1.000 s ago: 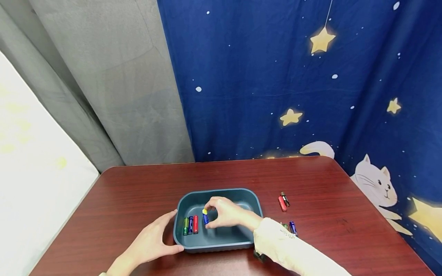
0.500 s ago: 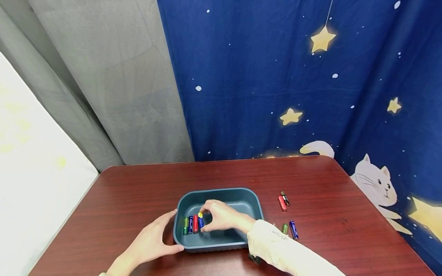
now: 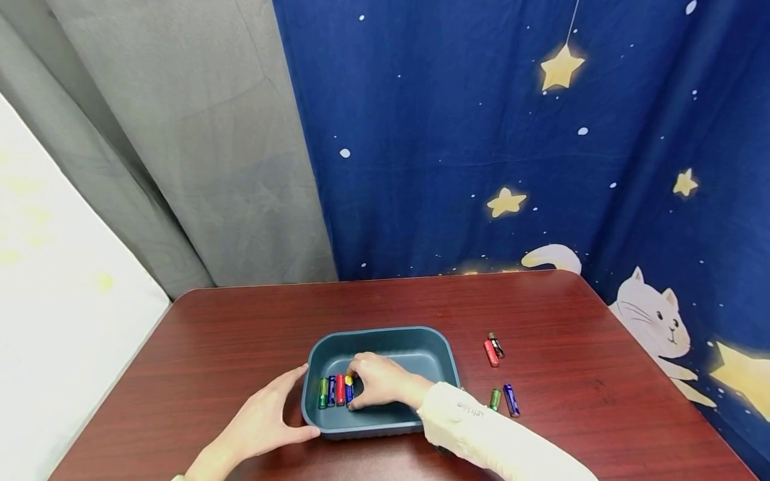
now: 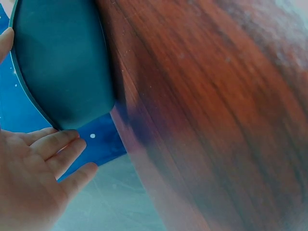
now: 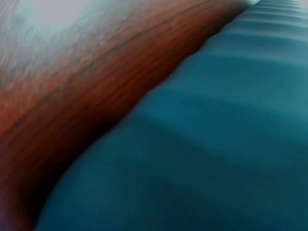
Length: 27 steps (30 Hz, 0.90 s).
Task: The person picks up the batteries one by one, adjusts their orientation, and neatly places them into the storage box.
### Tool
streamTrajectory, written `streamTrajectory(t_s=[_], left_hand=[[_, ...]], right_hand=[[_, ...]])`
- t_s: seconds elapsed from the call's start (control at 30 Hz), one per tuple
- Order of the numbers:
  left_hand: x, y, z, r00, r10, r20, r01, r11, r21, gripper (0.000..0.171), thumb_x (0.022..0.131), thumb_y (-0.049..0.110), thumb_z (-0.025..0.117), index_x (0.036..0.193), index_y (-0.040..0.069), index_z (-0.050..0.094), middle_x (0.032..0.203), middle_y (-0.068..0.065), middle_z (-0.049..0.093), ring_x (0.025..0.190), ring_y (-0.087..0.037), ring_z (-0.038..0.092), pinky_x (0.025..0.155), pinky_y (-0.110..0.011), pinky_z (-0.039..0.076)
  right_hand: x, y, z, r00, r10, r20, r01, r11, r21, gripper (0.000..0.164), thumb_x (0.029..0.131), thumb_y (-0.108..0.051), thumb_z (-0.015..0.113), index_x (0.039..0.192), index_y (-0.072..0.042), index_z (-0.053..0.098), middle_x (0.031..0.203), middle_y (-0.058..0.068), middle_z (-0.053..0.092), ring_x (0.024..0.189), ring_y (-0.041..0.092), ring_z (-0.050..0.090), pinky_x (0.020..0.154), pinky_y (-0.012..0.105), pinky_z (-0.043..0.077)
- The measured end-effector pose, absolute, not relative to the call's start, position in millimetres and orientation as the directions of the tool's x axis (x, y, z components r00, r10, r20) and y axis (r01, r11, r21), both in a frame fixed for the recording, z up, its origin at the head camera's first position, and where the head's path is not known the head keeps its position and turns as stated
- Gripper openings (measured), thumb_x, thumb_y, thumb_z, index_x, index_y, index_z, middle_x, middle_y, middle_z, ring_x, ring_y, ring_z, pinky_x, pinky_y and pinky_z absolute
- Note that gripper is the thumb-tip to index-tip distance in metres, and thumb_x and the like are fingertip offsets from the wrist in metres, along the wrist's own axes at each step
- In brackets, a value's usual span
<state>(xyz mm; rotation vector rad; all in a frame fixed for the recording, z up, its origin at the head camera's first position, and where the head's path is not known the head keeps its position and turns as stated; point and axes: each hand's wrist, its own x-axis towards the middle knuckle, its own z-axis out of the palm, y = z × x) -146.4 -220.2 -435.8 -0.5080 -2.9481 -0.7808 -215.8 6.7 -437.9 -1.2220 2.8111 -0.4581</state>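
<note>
A dark teal plastic bin (image 3: 421,354) stands on the table. Inside, along its left part, a green battery (image 3: 323,394), a blue battery (image 3: 331,391) and a red battery (image 3: 340,390) lie side by side. My right hand (image 3: 385,382) reaches into the bin and pinches a blue-and-yellow battery (image 3: 349,390) between thumb and fingers, right beside the red one. At the bin's left end, my left hand (image 3: 265,414) touches the rim with spread fingers and thumb; the left wrist view shows these fingers (image 4: 62,149) fairly straight. Only the bin's ribbed outer wall (image 5: 202,139) fills the right wrist view, with the hand hidden.
Right of the bin, a red battery (image 3: 490,353) and a black battery (image 3: 496,345) lie together on the reddish-brown table (image 3: 240,334). Nearer the right sleeve (image 3: 469,421) are a green battery (image 3: 495,399) and a blue battery (image 3: 511,401). Curtains (image 3: 421,167) hang behind the table.
My right hand has carried the blue-and-yellow battery left and down, from a tilted position to upright in line beside the red one. The left hand keeps its place on the bin.
</note>
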Motion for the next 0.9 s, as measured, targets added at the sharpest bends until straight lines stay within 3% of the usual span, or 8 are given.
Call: streamTrajectory(t_s=[0.4, 0.9], left_hand=[[-146, -220, -435, -0.944, 0.304, 0.128, 0.327, 0.815, 0.479, 0.094, 0.06, 0.063, 0.071, 0.136, 0.014, 0.041, 0.129, 0.002, 0.05, 0.113, -0.018, 0.05, 0.089, -0.048, 0.045], [-146, -220, -435, -0.948, 0.296, 0.116, 0.315, 0.826, 0.467, 0.096, 0.06, 0.063, 0.071, 0.136, 0.013, 0.041, 0.129, 0.001, 0.05, 0.114, -0.019, 0.049, 0.09, -0.047, 0.045]], right_hand=[[-216, 2, -441, -0.689, -0.719, 0.087, -0.715, 0.655, -0.245, 0.046, 0.066, -0.046, 0.076, 0.096, -0.013, 0.065, 0.085, -0.008, 0.056, 0.08, 0.004, 0.049, 0.069, 0.014, 0.044], [-216, 14, -418, -0.68, -0.727, 0.094, -0.687, 0.587, -0.428, 0.053, 0.071, -0.04, 0.075, 0.11, -0.007, 0.062, 0.098, -0.002, 0.059, 0.086, 0.008, 0.053, 0.075, 0.015, 0.046]])
